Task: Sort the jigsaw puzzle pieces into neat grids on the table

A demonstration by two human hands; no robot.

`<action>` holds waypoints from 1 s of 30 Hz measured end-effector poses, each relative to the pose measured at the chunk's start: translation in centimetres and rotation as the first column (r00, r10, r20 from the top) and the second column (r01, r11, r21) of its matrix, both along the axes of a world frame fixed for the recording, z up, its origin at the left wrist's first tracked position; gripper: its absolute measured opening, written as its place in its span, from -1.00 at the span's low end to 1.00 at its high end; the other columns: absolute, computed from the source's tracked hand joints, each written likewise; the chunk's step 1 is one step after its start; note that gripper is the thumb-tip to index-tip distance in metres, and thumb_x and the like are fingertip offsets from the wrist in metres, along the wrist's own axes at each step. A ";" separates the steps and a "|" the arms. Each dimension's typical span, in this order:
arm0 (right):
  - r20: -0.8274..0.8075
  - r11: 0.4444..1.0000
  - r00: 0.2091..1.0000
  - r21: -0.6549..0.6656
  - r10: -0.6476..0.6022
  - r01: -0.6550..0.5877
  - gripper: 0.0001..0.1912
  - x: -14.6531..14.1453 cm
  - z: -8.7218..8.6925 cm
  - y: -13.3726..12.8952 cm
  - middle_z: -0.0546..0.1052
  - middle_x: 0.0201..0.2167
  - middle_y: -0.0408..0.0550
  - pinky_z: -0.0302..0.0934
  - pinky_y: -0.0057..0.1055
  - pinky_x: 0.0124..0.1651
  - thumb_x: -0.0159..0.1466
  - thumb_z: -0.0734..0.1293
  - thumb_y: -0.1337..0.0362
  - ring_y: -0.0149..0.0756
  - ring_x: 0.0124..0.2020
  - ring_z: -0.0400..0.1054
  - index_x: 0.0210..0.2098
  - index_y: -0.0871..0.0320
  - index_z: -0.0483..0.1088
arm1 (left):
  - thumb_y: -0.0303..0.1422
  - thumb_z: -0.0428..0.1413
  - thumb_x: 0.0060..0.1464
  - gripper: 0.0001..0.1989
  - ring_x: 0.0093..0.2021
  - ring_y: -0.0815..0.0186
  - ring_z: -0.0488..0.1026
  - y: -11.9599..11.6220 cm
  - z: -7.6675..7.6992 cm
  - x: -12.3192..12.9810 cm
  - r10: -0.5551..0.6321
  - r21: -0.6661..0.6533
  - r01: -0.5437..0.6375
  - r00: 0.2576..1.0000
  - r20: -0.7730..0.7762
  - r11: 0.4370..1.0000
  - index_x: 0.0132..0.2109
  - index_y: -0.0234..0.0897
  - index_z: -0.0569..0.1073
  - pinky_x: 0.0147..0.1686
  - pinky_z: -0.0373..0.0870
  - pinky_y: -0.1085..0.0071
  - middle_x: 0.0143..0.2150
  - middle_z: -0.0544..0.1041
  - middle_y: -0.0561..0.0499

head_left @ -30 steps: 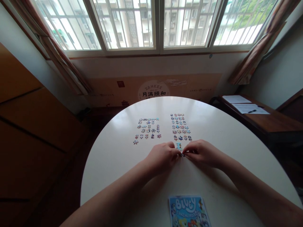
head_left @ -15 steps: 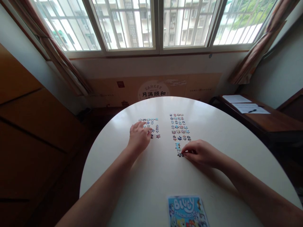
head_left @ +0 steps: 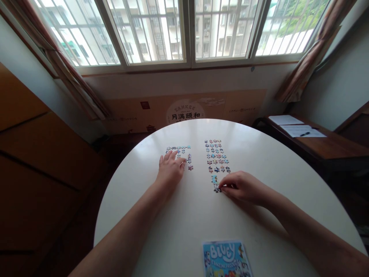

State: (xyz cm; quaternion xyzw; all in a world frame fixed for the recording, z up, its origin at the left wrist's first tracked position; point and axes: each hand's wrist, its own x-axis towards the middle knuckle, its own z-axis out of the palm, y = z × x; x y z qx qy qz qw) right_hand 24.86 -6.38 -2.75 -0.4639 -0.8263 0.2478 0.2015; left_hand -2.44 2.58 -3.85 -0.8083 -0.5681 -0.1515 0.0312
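Observation:
My left hand (head_left: pixel 170 168) lies over the left group of jigsaw pieces, its fingers spread and its thumb near the loose pieces there; it hides some of them. A strip of joined edge pieces (head_left: pixel 178 147) runs just beyond those fingers. On the right, my right hand (head_left: pixel 240 185) is closed in a pinch at the side of a small joined cluster of jigsaw pieces (head_left: pixel 215 179). The piece at its fingertips is mostly hidden. Above that cluster, several loose jigsaw pieces (head_left: pixel 213 156) lie in rows.
All the pieces rest on a round white table (head_left: pixel 173 238). A blue Bluey picture card or box (head_left: pixel 226 259) lies at the near edge. To the right stands a brown desk (head_left: pixel 331 144) with papers (head_left: pixel 302 130) and a pen. A window with bars is beyond the table.
The view has shifted slightly. My left hand has moved a little over its pieces, covering some that showed before, with its fingers more spread. My right hand stays at the cluster.

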 end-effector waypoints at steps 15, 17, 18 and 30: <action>-0.127 0.990 0.992 0.142 0.014 0.004 -0.81 -0.1 0.0 0.0 0.57 -0.43 -0.13 0.24 -0.46 -0.34 0.23 0.30 0.36 -0.42 -0.45 0.38 -0.27 0.10 0.57 | -0.22 -0.06 0.28 -0.67 0.35 -0.01 0.09 0.6 -0.3 -0.2 0.000 -0.003 0.000 1.000 0.010 1.000 -0.01 -0.03 0.57 0.26 -0.03 -0.19 0.29 0.32 -0.07; -0.227 0.966 0.974 0.244 -0.026 0.083 -0.82 -0.2 0.3 -0.2 0.55 -0.44 -0.11 0.23 -0.45 -0.37 0.26 0.29 0.34 -0.44 -0.50 0.33 -0.25 0.13 0.56 | -0.25 -0.08 0.29 -0.66 0.34 0.00 0.10 0.6 -0.2 -0.2 -0.019 0.031 0.018 0.999 0.029 0.999 0.00 -0.05 0.56 0.26 -0.03 -0.18 0.29 0.32 -0.08; -0.270 0.949 0.961 0.287 -0.051 0.131 -0.82 -0.2 0.4 -0.3 0.55 -0.44 -0.10 0.23 -0.45 -0.38 0.27 0.29 0.32 -0.45 -0.53 0.30 -0.25 0.14 0.55 | -0.27 -0.09 0.29 -0.66 0.34 0.02 0.11 0.6 0.0 -0.2 -0.028 0.062 0.025 0.999 0.042 0.998 0.01 -0.06 0.56 0.26 -0.02 -0.17 0.28 0.33 -0.08; -0.495 0.806 0.840 0.391 -0.223 0.445 -0.78 0.6 0.3 0.3 0.48 -0.58 -0.13 0.23 -0.46 -0.43 0.27 0.29 0.20 -0.43 -0.60 0.24 -0.28 0.15 0.55 | -0.37 -0.02 0.20 -0.70 -0.02 0.18 0.44 -0.4 2.8 -1.1 -0.067 0.209 0.023 0.977 0.204 0.978 -0.12 -0.17 0.61 0.07 0.35 0.24 -0.09 0.57 -0.05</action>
